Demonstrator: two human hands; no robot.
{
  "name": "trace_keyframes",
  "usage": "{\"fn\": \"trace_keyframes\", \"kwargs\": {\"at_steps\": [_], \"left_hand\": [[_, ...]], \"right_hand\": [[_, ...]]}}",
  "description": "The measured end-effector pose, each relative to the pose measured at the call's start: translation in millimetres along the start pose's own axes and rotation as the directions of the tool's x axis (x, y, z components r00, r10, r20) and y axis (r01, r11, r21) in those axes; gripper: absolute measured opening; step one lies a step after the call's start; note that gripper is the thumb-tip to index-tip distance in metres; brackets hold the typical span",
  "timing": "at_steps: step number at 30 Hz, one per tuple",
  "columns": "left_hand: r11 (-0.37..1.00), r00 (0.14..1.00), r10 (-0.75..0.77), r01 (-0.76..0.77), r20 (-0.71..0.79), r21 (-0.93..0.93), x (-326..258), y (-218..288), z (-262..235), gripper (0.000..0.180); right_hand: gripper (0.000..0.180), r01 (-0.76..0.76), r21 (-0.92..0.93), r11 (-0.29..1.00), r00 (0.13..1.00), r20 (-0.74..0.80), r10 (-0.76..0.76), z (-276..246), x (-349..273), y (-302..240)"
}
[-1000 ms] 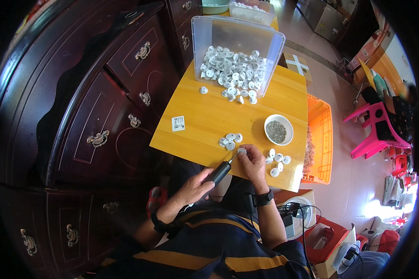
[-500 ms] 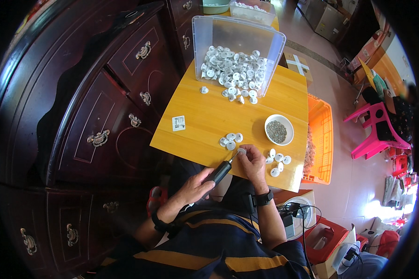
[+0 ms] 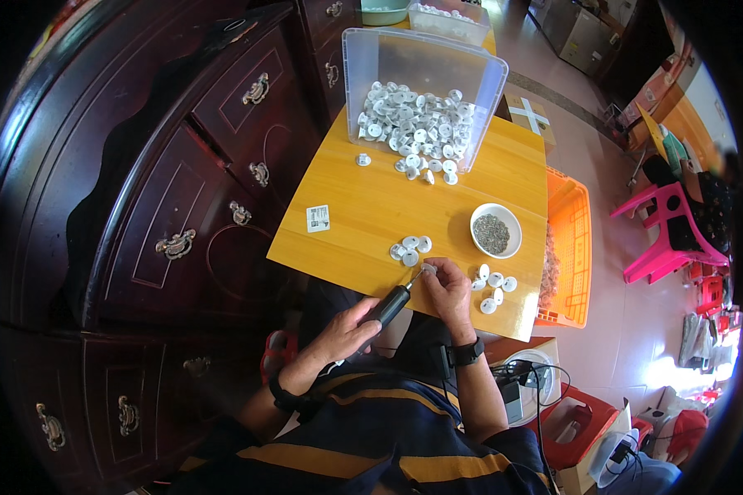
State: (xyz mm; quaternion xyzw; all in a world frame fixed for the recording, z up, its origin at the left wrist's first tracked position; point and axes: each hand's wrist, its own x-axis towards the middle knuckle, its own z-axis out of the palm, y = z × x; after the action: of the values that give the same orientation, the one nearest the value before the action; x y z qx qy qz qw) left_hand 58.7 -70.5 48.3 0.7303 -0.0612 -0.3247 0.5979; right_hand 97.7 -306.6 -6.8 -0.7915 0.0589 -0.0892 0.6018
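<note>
A black electric screwdriver (image 3: 385, 310) lies in the grip of my left hand (image 3: 351, 332), its thin bit pointing up and to the right. At the bit's tip, my right hand (image 3: 447, 290) pinches a small round white plastic part (image 3: 428, 269) over the table's near edge. Just beyond the hands sits a small cluster of similar white parts (image 3: 409, 250). Another group of white parts (image 3: 495, 282) lies right of my right hand. A white bowl (image 3: 513, 246) of small metal screws (image 3: 491, 234) stands farther to the right. Whether a screw is on the bit cannot be made out.
A clear plastic bin (image 3: 425, 62) lies tipped at the far side, white parts spilling onto the yellow table (image 3: 355, 206). A printed label (image 3: 318, 219) lies at left. Dark drawers (image 3: 157, 223) flank the left; an orange crate (image 3: 574, 247) and pink chair (image 3: 664, 231) stand right.
Both hands stay nearly in place, with the screwdriver bit still at the white part. The view has shifted very slightly.
</note>
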Motion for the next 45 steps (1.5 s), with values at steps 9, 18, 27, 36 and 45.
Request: {"fn": "trace_keyframes", "kwargs": {"at_steps": [9,18,27,36,45], "left_hand": [[1.0,1.0,0.004,-0.004,0.007,0.012,-1,2,-1,0.046],[0.985,0.999,0.029,-0.021,0.039,-0.17,1,-3,-3,0.044],[0.993,1.0,0.019,-0.016,0.023,-0.12,3,2,-2,0.044],[0.995,1.0,-0.008,0.009,0.004,-0.103,3,9,0,0.044],[0.997,1.0,0.002,0.0,0.022,-0.074,6,10,-2,0.045]], "right_hand": [[0.016,0.031,-0.044,0.999,0.999,-0.015,-0.032,1,-1,1],[0.015,0.098,0.053,0.994,0.995,-0.009,-0.098,0,-2,4],[0.017,0.057,0.06,0.997,0.997,0.055,-0.061,-4,0,14],[0.017,0.066,0.134,0.989,0.998,-0.005,-0.066,-1,0,14],[0.015,0.01,0.041,0.999,0.997,0.072,-0.013,-7,0,10]]}}
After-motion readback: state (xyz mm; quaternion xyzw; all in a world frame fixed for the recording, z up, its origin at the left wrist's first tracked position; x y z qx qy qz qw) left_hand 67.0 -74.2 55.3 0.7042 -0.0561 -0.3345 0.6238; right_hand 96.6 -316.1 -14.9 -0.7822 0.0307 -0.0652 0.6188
